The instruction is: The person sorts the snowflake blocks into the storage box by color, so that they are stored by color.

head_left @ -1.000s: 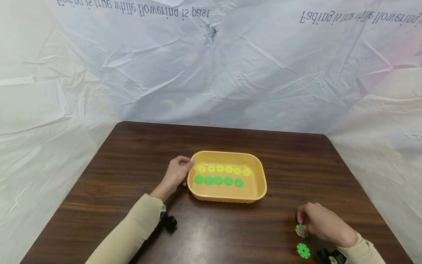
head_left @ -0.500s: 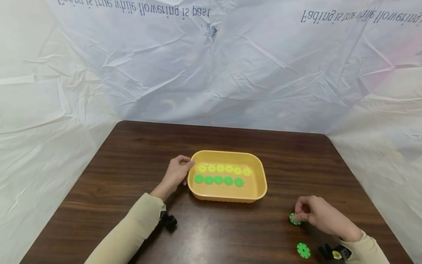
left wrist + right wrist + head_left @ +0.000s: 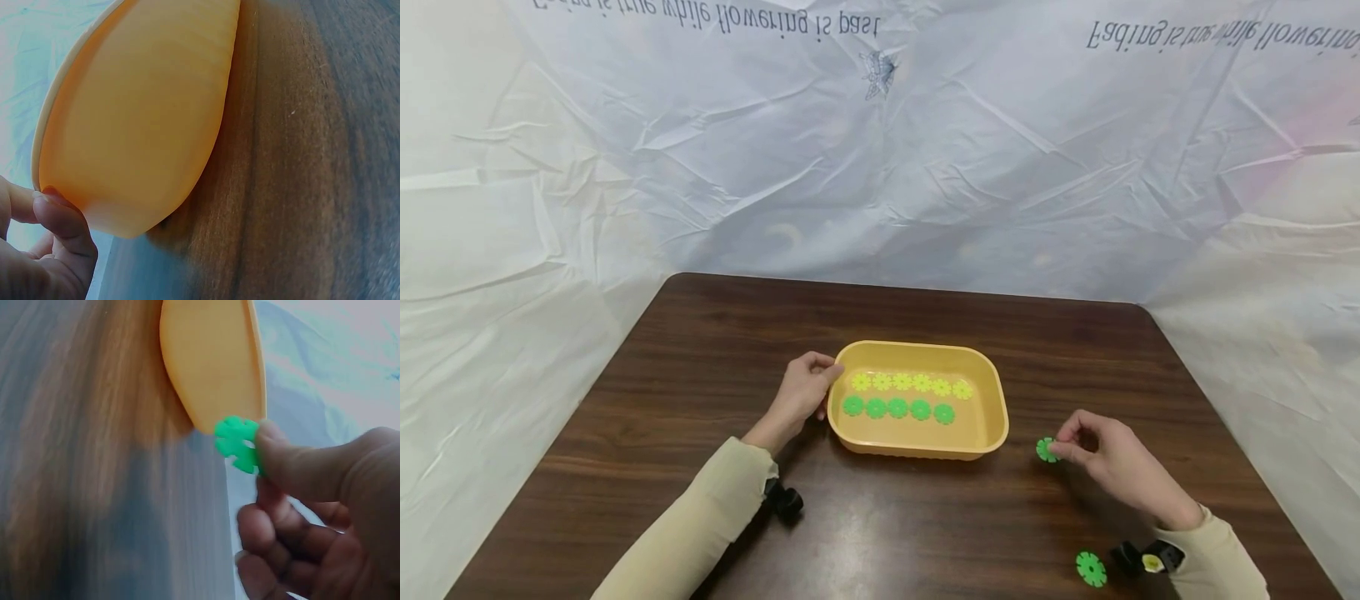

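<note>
A yellow plastic tray (image 3: 977, 433) stands near the middle of the table. Its left rim is pinched by my left hand (image 3: 797, 392), thumb on top; the left wrist view shows thumb and finger at the rim (image 3: 45, 150). Between thumb and forefinger, my right hand (image 3: 1120, 462) holds a green notched plastic disc (image 3: 236, 444), a little right of the tray. Inside the tray lie a row of several yellow flower-shaped pieces (image 3: 901, 382) and, in front of it, a row of several green discs (image 3: 898, 408).
Another green notched disc (image 3: 1091, 569) lies on the dark wooden table (image 3: 737, 325) near the front right, beside the camera on my right wrist (image 3: 1150, 558). White sheeting (image 3: 880, 183) with printed writing hangs behind the table and at both sides.
My right hand has lifted the green disc from the front right and carried it up and left toward the tray. The left hand keeps its hold on the rim.
</note>
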### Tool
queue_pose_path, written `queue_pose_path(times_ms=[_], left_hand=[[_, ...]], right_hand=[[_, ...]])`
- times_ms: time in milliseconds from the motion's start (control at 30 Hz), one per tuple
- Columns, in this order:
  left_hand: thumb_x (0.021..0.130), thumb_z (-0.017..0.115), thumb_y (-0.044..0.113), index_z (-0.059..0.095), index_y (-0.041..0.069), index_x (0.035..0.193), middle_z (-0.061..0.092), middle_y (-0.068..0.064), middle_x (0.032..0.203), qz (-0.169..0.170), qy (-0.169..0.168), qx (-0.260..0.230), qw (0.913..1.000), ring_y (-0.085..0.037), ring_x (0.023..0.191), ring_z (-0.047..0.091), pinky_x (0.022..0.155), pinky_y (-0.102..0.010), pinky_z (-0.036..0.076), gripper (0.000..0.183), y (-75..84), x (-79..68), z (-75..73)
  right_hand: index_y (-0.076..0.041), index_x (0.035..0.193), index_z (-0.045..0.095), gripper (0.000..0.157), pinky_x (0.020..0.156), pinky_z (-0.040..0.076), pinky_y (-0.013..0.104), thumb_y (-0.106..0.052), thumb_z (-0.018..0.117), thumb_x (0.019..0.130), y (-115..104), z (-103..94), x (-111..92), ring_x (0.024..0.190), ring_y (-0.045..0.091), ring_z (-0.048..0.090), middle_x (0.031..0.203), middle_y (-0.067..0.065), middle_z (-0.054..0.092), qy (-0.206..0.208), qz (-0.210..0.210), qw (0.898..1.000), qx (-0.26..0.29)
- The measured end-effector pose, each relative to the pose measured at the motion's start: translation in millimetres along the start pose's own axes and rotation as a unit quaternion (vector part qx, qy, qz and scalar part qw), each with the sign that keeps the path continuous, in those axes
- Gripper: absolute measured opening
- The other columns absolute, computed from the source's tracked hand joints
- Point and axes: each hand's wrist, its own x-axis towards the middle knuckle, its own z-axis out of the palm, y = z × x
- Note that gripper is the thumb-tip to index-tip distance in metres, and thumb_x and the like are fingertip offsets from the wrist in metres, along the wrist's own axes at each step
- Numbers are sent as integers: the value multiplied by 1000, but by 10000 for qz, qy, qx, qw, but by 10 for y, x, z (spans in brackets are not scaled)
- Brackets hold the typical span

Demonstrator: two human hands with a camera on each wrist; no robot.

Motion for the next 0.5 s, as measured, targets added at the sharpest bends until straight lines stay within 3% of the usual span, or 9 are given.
queue_pose_path(times_ms=[300, 500], left_hand=[[97, 61, 22, 56, 2, 118, 63, -18, 88, -51, 7, 14, 10000, -14, 38, 42, 36, -27, 40, 29, 24, -10, -4], [97, 60, 22, 57, 2, 117, 63, -18, 89, -59, 12, -8, 10000, -14, 38, 42, 36, -26, 40, 28, 33, -24, 1]], right_hand=[[-21, 93, 61, 12, 55, 44, 25, -29, 69, 91, -159, 63, 247, 69, 14, 53, 87, -6, 63, 1248, -487, 9905, 301], [-15, 102, 64, 14, 57, 45, 22, -23, 69, 92, -290, 114, 424, 70, 14, 54, 86, -2, 61, 1472, -826, 9841, 548]])
